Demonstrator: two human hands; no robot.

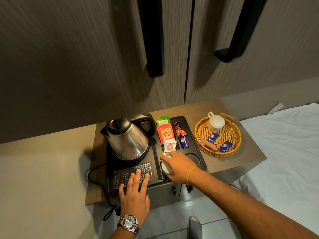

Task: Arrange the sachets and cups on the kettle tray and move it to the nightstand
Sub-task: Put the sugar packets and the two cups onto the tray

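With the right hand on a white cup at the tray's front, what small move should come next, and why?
Probably settle the white ceramic cup into the round recess under it and let go. The right hand grips it there while the left hand rests flat on the perforated metal grille. The neighbouring round recess is empty, and a second white cup waits in the woven wicker basket.

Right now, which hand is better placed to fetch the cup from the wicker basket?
The right hand. It is on the tray's cup side, nearer the wicker basket holding the upside-down white cup. The left hand lies flat on the perforated grille, farther away.
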